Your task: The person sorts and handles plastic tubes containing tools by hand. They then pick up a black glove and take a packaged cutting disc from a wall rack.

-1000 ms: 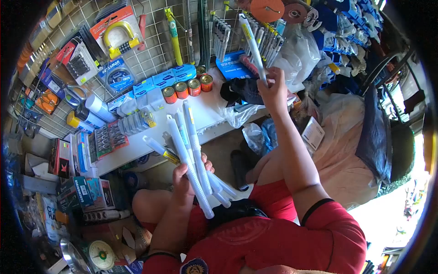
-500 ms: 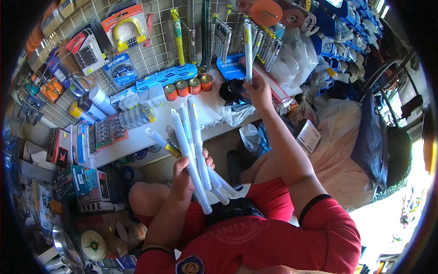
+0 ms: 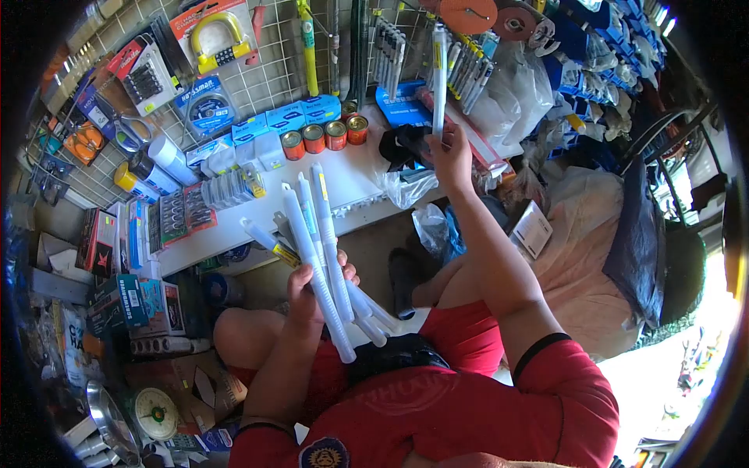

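My left hand (image 3: pixel 307 290) is closed around a bundle of long translucent plastic tubes (image 3: pixel 316 261), some with yellow labels, over my lap. Their contents are hard to make out. One shorter tube (image 3: pixel 265 237) in that bundle points off to the left. Raised towards the wire rack (image 3: pixel 273 58), my right hand (image 3: pixel 451 162) grips a single similar tube (image 3: pixel 439 82) near its lower end, nearly upright. Beside it, several slim packaged pieces (image 3: pixel 476 78) hang from hooks. A black cloth-like item (image 3: pixel 399 148) lies just left of my right hand.
A white shelf (image 3: pixel 312 179) carries several small tins (image 3: pixel 314 139), blue boxes (image 3: pixel 285 118) and spray cans (image 3: pixel 173 160). A yellow lock (image 3: pixel 216 45) hangs on the rack. Plastic bags (image 3: pixel 503 101) bulge at the right; a dial scale (image 3: pixel 156 413) stands at lower left.
My right hand and its tube have shifted slightly right in the view. The bundle in my left hand has moved a little left. Both hands keep their hold.
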Action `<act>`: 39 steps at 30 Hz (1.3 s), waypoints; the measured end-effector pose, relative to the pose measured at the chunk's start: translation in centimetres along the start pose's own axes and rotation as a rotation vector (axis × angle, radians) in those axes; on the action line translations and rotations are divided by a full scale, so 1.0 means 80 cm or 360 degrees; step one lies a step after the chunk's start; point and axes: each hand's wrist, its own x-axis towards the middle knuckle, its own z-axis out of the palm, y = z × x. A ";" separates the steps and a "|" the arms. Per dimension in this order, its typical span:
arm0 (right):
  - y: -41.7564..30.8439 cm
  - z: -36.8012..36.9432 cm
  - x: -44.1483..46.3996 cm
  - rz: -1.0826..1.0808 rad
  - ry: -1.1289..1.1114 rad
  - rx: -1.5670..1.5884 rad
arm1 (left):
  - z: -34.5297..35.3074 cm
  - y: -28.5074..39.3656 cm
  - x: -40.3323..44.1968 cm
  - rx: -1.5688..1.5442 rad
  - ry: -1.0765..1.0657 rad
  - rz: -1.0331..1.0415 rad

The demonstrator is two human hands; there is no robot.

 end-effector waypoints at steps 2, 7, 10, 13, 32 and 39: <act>-0.012 -0.006 -0.008 0.0006 -0.0029 0.0017 | 0.003 0.000 0.001 -0.0009 0.0010 -0.0027; -0.026 -0.014 -0.017 -0.0007 -0.0055 0.0030 | 0.010 -0.001 0.003 -0.0020 0.0017 -0.0075; -0.030 -0.020 -0.018 -0.0044 -0.0103 -0.0007 | 0.010 -0.003 0.003 -0.0044 0.0014 -0.0063; -0.042 -0.023 -0.022 -0.0039 -0.0106 -0.0036 | 0.001 -0.004 0.004 -0.0022 -0.0049 -0.0028; -0.061 -0.042 -0.032 0.0053 -0.0108 -0.0090 | 0.003 -0.002 0.008 -0.0029 0.0046 -0.0060; -0.085 -0.051 -0.053 -0.0006 -0.0037 -0.0004 | -0.005 -0.004 0.008 -0.0032 0.0009 -0.0053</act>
